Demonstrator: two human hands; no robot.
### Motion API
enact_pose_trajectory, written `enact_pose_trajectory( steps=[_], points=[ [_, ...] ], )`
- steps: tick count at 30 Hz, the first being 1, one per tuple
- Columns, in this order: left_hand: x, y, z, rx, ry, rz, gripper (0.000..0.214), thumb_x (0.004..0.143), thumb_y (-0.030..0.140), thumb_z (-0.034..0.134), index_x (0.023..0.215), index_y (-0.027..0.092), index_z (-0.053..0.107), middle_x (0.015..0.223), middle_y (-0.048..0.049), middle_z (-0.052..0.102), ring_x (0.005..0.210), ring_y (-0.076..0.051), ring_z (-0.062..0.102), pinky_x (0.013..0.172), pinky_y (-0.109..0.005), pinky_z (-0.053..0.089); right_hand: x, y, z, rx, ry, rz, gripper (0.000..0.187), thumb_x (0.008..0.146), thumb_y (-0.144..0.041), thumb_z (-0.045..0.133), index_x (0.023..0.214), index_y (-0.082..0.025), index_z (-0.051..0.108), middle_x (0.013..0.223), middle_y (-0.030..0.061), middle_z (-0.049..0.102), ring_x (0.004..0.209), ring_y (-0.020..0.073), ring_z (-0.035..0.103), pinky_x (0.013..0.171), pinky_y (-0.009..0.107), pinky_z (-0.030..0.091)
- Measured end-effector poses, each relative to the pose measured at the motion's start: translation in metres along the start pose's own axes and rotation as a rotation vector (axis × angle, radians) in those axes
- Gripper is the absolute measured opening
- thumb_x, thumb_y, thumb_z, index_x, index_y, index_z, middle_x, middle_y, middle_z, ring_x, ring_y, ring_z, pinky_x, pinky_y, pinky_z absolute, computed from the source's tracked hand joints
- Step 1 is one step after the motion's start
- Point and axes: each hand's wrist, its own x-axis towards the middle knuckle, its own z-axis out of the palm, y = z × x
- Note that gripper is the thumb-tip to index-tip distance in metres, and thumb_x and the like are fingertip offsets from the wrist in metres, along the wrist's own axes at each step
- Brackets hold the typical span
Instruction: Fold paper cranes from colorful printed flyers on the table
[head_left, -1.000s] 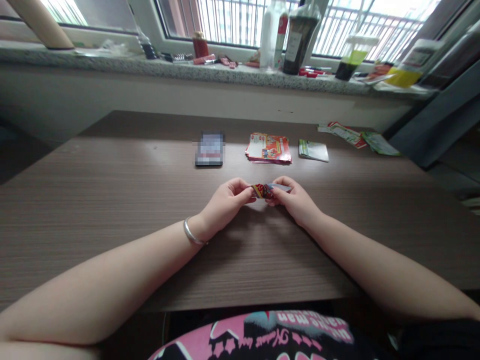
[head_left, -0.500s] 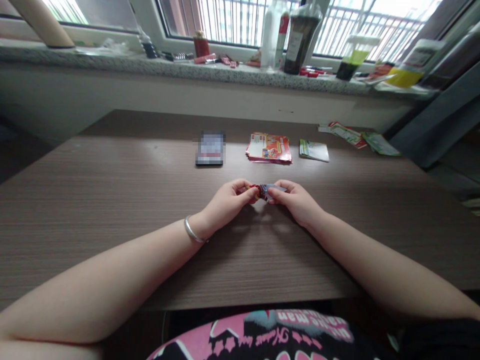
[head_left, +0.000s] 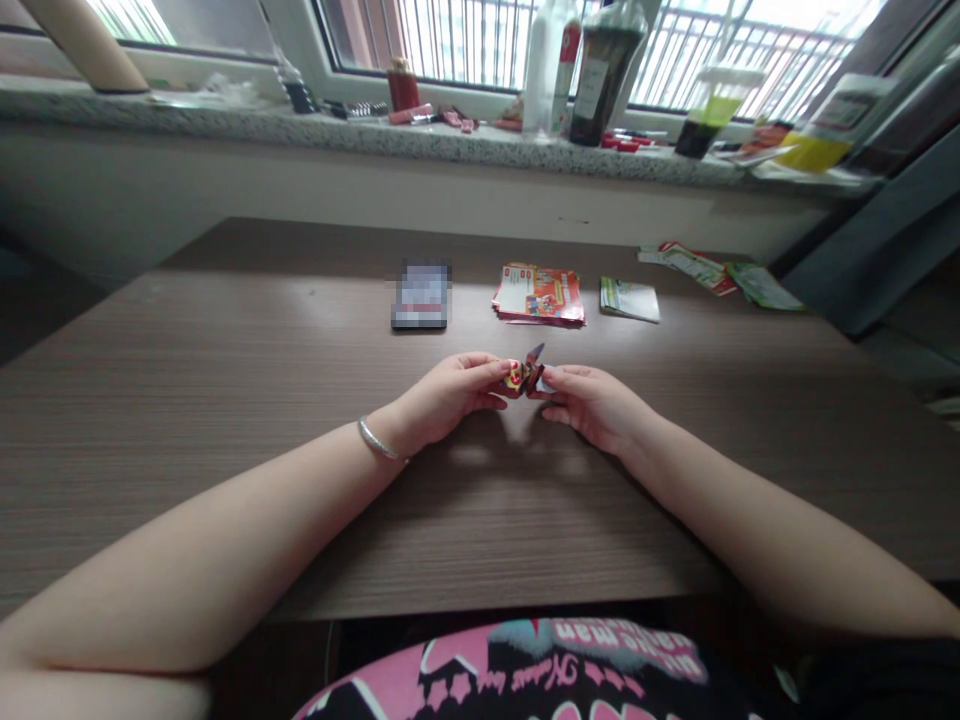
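Table (head_left: 187, 400): brown wood-grain top that runs the full width of the view and bears everything listed below except the bottles.
Window ledge (head_left: 225, 120): speckled stone sill behind the table, under a barred window.
Bracelet (head_left: 377, 442): plain silver band around the left wrist.
Dark flat object (head_left: 421, 295): rectangular, lying beyond the hands; its face is blurred, so what it is cannot be told.
Left hand (head_left: 442, 400): fingers curled in, with thumb and fingertips pinched on the left end of the folded paper.
Folded paper (head_left: 525, 375): small red, yellow and grey piece held between both hands just above the table's middle, with one grey corner standing up.
Red leaflets (head_left: 538, 296): loose stack lying flat, well beyond the folded paper.
Bottles (head_left: 598, 85): one clear and one dark, upright on the ledge.
Right hand (head_left: 596, 405): palm turned inward, fingertips closed on the paper's right end.
Green leaflets (head_left: 629, 299): thin pile just beside the red stack.
Far leaflets (head_left: 701, 265): scattered at the table's right rear edge.
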Motion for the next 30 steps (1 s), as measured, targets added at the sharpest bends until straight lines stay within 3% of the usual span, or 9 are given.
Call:
enact_pose_trajectory(
  steps=[6, 12, 21, 30],
  points=[
    [-0.001, 0.001, 0.002, 0.02, 0.04, -0.005, 0.031, 0.07, 0.039, 0.082, 0.081, 0.013, 0.069, 0.087, -0.0051, 0.072, 0.078, -0.012, 0.064, 0.066, -0.02, 0.051, 0.0, -0.004, 0.003, -0.011, 0.024, 0.064, 0.012, 0.084, -0.019, 0.065, 0.09, -0.015, 0.074, 0.095, 0.0081, 0.075, 0.085, 0.0145, 0.067, 0.058, 0.019, 0.053],
    [-0.002, 0.002, 0.001, -0.008, 0.039, -0.031, 0.031, 0.069, 0.037, 0.082, 0.08, 0.012, 0.067, 0.085, -0.0049, 0.071, 0.076, -0.012, 0.064, 0.066, -0.02, 0.051, 0.0, -0.004, 0.003, 0.011, 0.04, 0.072, 0.013, 0.086, -0.018, 0.062, 0.092, -0.015, 0.073, 0.097, 0.0075, 0.075, 0.085, 0.0139, 0.067, 0.058, 0.019, 0.052],
    [0.0, 0.0, -0.002, 0.061, 0.025, -0.017, 0.033, 0.072, 0.041, 0.081, 0.083, 0.014, 0.066, 0.085, -0.0027, 0.069, 0.076, -0.012, 0.064, 0.067, -0.023, 0.055, 0.004, 0.004, 0.001, -0.037, 0.019, -0.001, 0.016, 0.076, -0.029, 0.076, 0.083, -0.016, 0.071, 0.087, 0.0045, 0.072, 0.08, 0.0133, 0.065, 0.061, 0.02, 0.054],
    [-0.004, 0.002, 0.009, 0.221, 0.126, -0.022, 0.041, 0.062, 0.043, 0.086, 0.082, 0.01, 0.071, 0.078, -0.0049, 0.07, 0.07, -0.012, 0.063, 0.069, -0.025, 0.052, 0.003, 0.004, 0.003, -0.035, 0.018, -0.048, 0.025, 0.064, -0.034, 0.085, 0.071, -0.017, 0.068, 0.076, 0.0015, 0.069, 0.068, 0.012, 0.062, 0.055, 0.021, 0.055]
  ],
)
